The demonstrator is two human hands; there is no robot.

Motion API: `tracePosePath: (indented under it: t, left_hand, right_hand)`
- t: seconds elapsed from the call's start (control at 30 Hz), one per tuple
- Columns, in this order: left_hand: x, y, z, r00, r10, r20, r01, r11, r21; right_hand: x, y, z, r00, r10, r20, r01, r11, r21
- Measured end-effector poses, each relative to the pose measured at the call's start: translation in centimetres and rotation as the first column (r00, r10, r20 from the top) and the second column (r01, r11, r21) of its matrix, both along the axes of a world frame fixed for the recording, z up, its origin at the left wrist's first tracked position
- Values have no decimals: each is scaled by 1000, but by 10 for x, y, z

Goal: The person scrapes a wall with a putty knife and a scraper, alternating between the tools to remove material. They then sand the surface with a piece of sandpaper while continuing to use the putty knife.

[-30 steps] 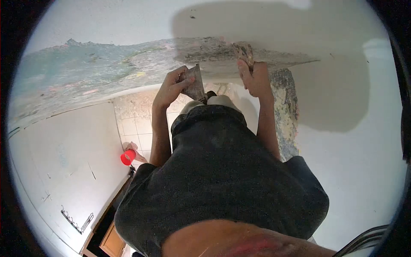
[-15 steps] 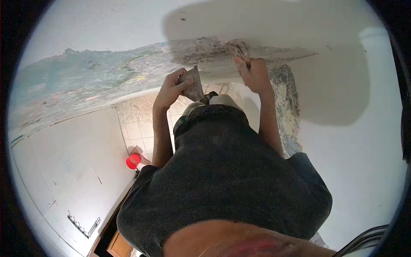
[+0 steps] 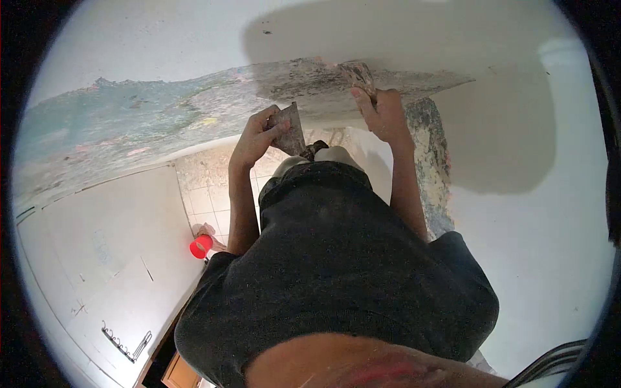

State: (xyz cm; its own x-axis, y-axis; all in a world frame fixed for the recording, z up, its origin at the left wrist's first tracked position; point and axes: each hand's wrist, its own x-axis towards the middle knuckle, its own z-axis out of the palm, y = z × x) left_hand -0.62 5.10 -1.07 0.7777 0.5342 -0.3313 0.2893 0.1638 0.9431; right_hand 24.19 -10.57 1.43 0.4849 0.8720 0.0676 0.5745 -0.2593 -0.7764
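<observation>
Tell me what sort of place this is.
Probably a room under renovation in a home. The right hand presses a putty knife against a scraped, patchy wall strip; below lie a tiled floor and a wooden cabinet.

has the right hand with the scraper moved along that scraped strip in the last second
Barely. The right hand keeps its scraper on the scraped strip, at the same dark patch.

Right hand presses scraper against wall; left hand holds trowel.
</observation>
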Motion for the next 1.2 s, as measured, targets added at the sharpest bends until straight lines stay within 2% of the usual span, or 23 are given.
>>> tracePosePath:
  t: [0.07, 0.2, 0.37, 0.5, 0.6, 0.63, 0.73, 0.83, 0.9, 0.93, 1.0, 1.1, 1.2]
  left_hand:
    - [-4, -1, -5, 1000, -11, 14, 11, 1000, -15]
    - [-3, -6, -2, 998, 40, 41, -39, 999, -15]
    - [-6, -2, -8, 999, 18, 37, -18, 1000, -9]
    - [-3, -4, 5, 999, -37, 38, 37, 999, -21]
    - [-11, -1, 7, 999, -16, 50, 18, 999, -41]
    - [-12, -5, 13, 995, 65, 74, -60, 996, -60]
    - [-20, -1, 2, 990, 97, 103, -98, 995, 3]
    - [-24, 2, -5, 996, 82, 38, -83, 997, 13]
    - [-24, 1, -4, 996, 82, 47, -81, 996, -29]
    - [-22, 1, -3, 995, 84, 53, -81, 995, -51]
    - [-17, 1, 2, 998, 55, 44, -53, 998, -43]
    - [-10, 2, 10, 998, 39, 51, -38, 999, -18]
    - [-6, 7, 9, 998, 28, 49, -28, 1000, 7]
  right_hand:
    - [-3, -7, -5, 998, -27, -51, 26, 999, -21]
    - [-6, 2, 8, 997, 46, 62, -44, 998, -33]
    - [-2, -4, -4, 999, -43, -19, 43, 999, -2]
    - [-14, 19, 20, 997, 51, 63, -48, 997, -52]
    - [-11, 8, 18, 999, 31, 30, -30, 999, -28]
    - [-9, 6, 16, 1000, 21, 21, -21, 999, -31]
    - [-6, 2, 4, 1000, -11, 12, 11, 997, -72]
    - [-2, -1, -2, 1000, -10, -4, 9, 999, -50]
    - [-2, -3, 3, 996, -58, -70, 54, 997, -55]
    - [0, 2, 5, 998, -30, -57, 27, 999, -46]
    - [-1, 2, 3, 999, 16, -43, -18, 998, -54]
    - [-8, -1, 1, 993, -38, -108, 35, 999, -32]
    - [-10, 4, 8, 998, 9, -55, -9, 1000, -8]
